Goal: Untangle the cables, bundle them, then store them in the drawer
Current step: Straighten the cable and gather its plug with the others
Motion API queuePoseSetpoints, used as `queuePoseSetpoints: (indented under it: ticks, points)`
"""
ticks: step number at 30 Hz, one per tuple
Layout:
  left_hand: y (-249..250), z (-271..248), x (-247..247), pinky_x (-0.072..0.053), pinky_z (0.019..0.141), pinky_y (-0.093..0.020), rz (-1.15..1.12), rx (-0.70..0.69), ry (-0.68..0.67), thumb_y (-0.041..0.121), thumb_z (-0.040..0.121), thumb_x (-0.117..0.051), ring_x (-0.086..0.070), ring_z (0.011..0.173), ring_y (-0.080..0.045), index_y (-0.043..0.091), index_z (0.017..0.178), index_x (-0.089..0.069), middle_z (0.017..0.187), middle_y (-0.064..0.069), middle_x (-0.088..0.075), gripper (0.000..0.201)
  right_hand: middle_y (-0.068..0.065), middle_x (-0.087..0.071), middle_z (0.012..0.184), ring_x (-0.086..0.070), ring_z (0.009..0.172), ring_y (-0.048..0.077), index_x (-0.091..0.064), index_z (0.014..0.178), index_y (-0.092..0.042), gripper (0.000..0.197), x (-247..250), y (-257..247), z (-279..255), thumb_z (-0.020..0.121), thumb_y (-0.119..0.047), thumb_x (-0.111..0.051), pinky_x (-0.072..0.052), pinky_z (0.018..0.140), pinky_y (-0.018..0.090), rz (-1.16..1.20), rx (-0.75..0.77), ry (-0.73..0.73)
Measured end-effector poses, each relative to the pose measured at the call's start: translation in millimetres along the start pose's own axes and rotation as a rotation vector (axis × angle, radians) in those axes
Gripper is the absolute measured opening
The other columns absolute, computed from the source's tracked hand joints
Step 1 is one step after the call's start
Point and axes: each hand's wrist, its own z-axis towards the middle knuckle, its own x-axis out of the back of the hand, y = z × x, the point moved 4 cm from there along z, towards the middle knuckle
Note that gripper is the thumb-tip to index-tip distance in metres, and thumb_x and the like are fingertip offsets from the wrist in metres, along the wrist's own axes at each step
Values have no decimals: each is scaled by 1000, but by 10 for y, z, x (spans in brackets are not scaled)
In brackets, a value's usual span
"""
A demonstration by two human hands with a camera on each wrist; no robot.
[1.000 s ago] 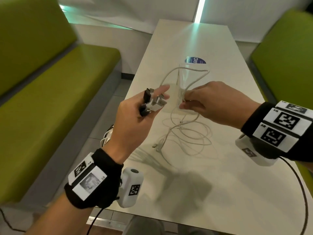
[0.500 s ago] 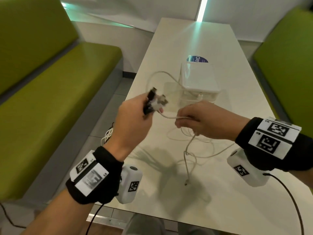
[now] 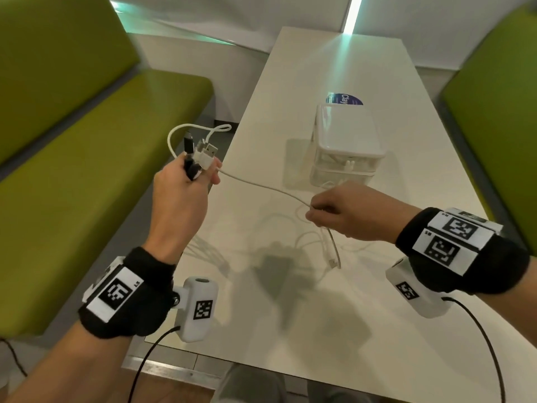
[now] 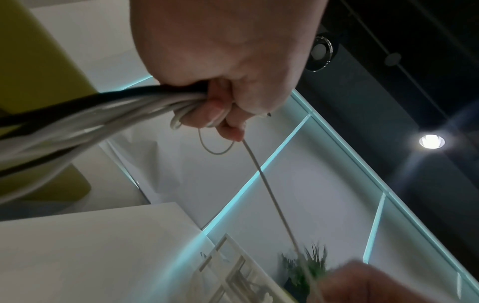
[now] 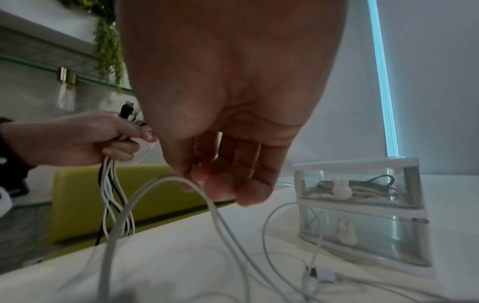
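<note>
Cables, several white and one black, plug ends gathered upright in the left hand (image 3: 181, 196), which is clenched round them off the table's (image 3: 334, 330) left edge; their tails hang below the fist in the right wrist view. White cable (image 3: 261, 186), single, runs taut from the left hand's fingertips across to the right hand (image 3: 345, 213), which pinches it between thumb and fingertips above the table. Loose cable loops (image 3: 308, 239), white, lie on the table under and just nearer than the right hand, one plug end (image 5: 320, 273) resting there. Drawer box (image 3: 345, 144), clear with white lid, two tiers, stands beyond the right hand; its top tier already holds coiled cables, both drawers appear shut. Change noted: over the last second the hands have drawn apart, the left swinging outward, so the strand between them has gone from slack to stretched. Judged meaning: one more cable is being pulled free of the heap; untangling continues, bundling and storing remain.
</note>
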Motion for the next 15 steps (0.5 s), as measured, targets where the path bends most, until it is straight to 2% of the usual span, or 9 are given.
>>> queuePoseSetpoints:
  ticks: [2,4,7,9,11,13,15]
  points:
    - [-96,88,96,-34,55,-26,-83,56,48,28,95,-54,-43,54,2,29,78,-68,77,10,-64,22,-4,-45,51,-42,48,12,-40,54,-25,44,-43,12,-14,97,-33,-50,-31,51,26,-51,0,-14]
    - [-177,208,253,-32,59,-30,-169,106,112,30,94,-55,-43,58,-3,35,72,-68,79,11,-65,26,-7,-44,50,-43,49,9,-41,56,-29,42,-98,33,-41,97,-34,-50,-28,50,23,-77,-16,-22]
    - [-213,340,432,-31,58,-29,-165,123,172,30,92,-54,-42,59,-4,38,68,-68,82,10,-65,29,-11,-49,52,-48,53,6,-53,67,-27,34,-156,54,-34,99,-38,-47,-32,52,21,-44,-32,10]
    - [-226,383,505,-30,53,-28,-168,128,229,30,92,-53,-41,55,-6,35,69,-66,79,10,-63,27,-10,-52,57,-52,58,10,-48,63,-31,36,-205,64,-12,98,-39,-46,-37,55,26,-78,-65,-8]
    - [-263,422,588,-31,44,-25,-213,167,309,25,95,-51,-38,47,-4,30,73,-61,73,11,-60,25,-5,-52,60,-55,62,19,-45,58,-28,41,-242,142,-29,97,-40,-44,-41,57,32,-108,-144,-13]
    - [-319,440,648,-30,38,-22,-209,198,331,21,97,-49,-35,41,-3,28,76,-58,71,11,-59,24,-2,-50,56,-52,58,21,-46,56,-21,44,-238,230,-67,97,-39,-44,-40,54,33,-98,-195,18]
    - [-400,412,662,-31,39,-22,-170,220,315,22,99,-49,-36,41,-3,28,79,-58,74,10,-61,23,-2,-48,53,-48,54,19,-42,53,-21,46,-216,275,-101,96,-38,-46,-36,52,32,-74,-207,34]
